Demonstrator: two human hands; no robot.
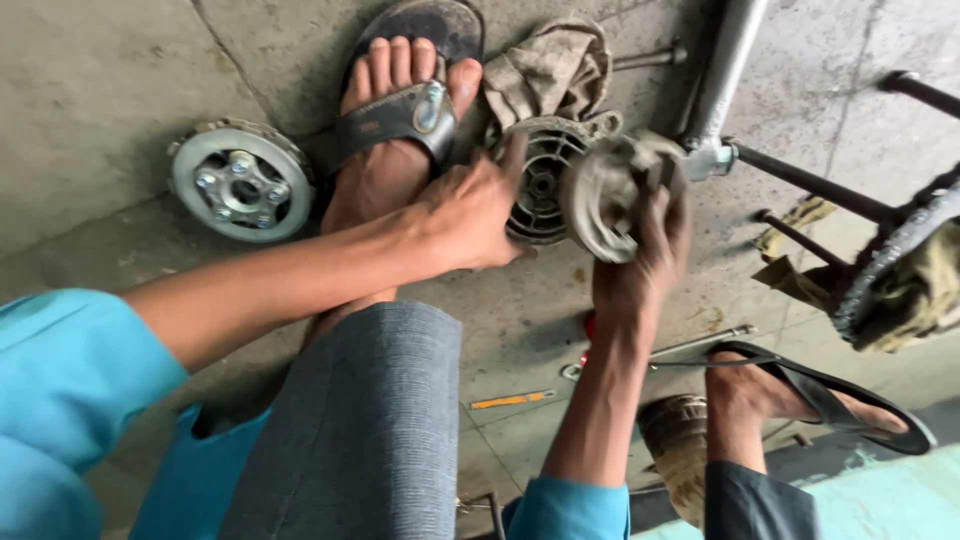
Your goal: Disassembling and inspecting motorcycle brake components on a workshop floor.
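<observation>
My left hand (468,215) rests against a round finned metal housing (541,180) that stands on the concrete floor, fingers spread over its left edge. My right hand (643,258) grips a blurred round metal disc part (607,196) held up just right of the housing, close to it. Whether the two parts touch is unclear. Both forearms come out of blue sleeves.
A round hub part with bolts (242,182) lies at the left. My sandalled feet (400,110) (800,395) flank the work. A dirty rag (552,66) lies behind the housing. A metal frame with rods (800,180) stands at right. A screwdriver (660,352) and a worn cylinder (680,450) lie near.
</observation>
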